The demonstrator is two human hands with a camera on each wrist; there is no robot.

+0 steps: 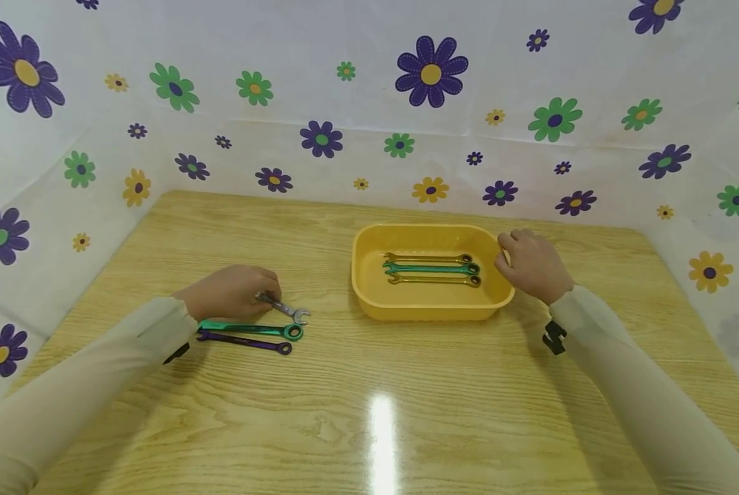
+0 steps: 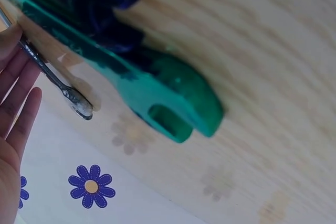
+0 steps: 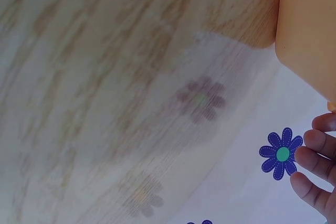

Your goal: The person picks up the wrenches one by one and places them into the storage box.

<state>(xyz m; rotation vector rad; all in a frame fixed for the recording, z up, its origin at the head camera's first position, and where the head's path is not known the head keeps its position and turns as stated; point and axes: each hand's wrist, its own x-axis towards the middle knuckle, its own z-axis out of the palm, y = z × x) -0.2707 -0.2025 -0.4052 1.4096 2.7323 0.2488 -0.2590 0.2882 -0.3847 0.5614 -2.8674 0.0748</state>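
My left hand [image 1: 236, 290] pinches a silver combination wrench [image 1: 285, 309], its open jaw end sticking out toward the right. In the left wrist view, the shaft of this wrench [image 2: 46, 70] passes between thumb and fingers. Nearer to me lie a green wrench [image 1: 248, 328] and a dark purple wrench [image 1: 245, 340], side by side on the table. At the right end of a yellow plastic basin [image 1: 431, 313], my right hand [image 1: 533, 265] holds the rim with thumb and fingers. Inside the basin, a green wrench [image 1: 431, 269] lies between two gold wrenches [image 1: 427, 258].
The wood-patterned table [image 1: 320, 419] extends around the basin and the loose wrenches. A white sheet with printed flowers [image 1: 369, 89] hangs behind the table and along both sides.
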